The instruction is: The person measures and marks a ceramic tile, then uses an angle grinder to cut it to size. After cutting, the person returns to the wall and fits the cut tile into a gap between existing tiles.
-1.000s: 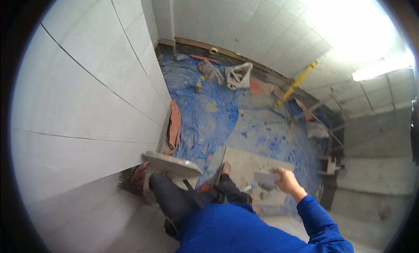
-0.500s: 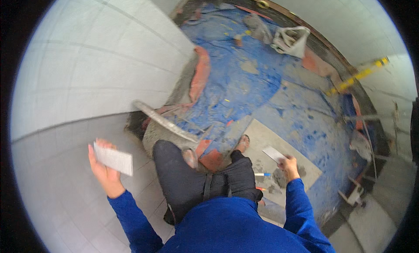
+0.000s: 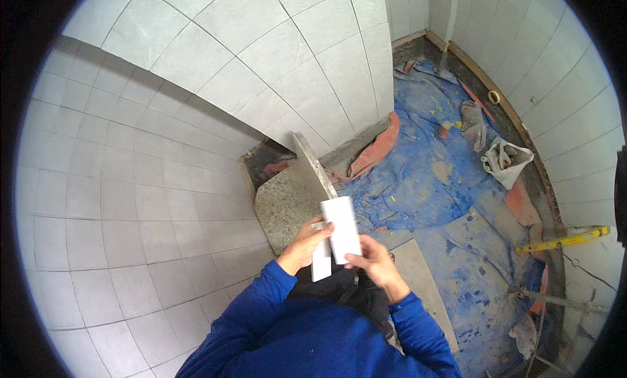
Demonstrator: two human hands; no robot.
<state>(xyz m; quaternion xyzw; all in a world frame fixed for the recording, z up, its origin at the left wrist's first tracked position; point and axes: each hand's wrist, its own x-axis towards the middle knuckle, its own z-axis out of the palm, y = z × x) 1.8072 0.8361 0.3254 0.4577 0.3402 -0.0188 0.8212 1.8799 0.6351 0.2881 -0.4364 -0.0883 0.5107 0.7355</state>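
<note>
In front of my torso, both hands are together over two flat white rectangular pieces that look like cut tile. My left hand (image 3: pixel 302 246) is closed, its thumb at the left edge of the larger white tile piece (image 3: pixel 342 226). A narrower white tile piece (image 3: pixel 321 263) hangs below that thumb, partly behind the larger one. My right hand (image 3: pixel 380 267) pinches the larger piece at its lower right corner. The fingers behind both pieces are hidden.
A stone slab (image 3: pixel 285 205) and a long pale bar (image 3: pixel 315 166) lie ahead. Blue sheeting (image 3: pixel 418 162) covers the floor at right, with a grey board (image 3: pixel 418 273), a white bag (image 3: pixel 507 162) and a yellow level (image 3: pixel 565 239). A tiled wall (image 3: pixel 281 58) stands close ahead.
My hands have come together from far apart, each bringing a white piece. The right hand has lifted its piece from over the grey board. My view has turned left.
</note>
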